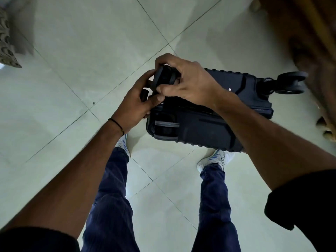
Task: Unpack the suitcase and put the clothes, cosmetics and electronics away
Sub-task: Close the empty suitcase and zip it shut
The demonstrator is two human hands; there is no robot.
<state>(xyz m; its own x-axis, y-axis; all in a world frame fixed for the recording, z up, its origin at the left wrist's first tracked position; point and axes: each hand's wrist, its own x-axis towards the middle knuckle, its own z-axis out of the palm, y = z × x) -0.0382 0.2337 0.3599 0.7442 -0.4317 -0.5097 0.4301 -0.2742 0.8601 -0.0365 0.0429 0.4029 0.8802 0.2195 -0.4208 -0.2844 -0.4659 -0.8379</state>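
A dark navy hard-shell suitcase (205, 128) lies closed and tipped over above the tiled floor, in front of my feet, its wheels (291, 82) pointing to the right. Both hands grip its dark pull handle (163, 77) at the left end. My left hand (134, 104) wraps the handle from below and the left. My right hand (187, 80) closes over it from above, thumb pressed near the handle's base. The suitcase's contents are hidden.
Pale tiled floor (91, 51) spreads to the left and ahead. A wooden piece of furniture (312, 42) stands at the right, close to the suitcase wheels. A patterned fabric edge (7, 42) shows at the far left. My shoes (216, 159) stand just under the suitcase.
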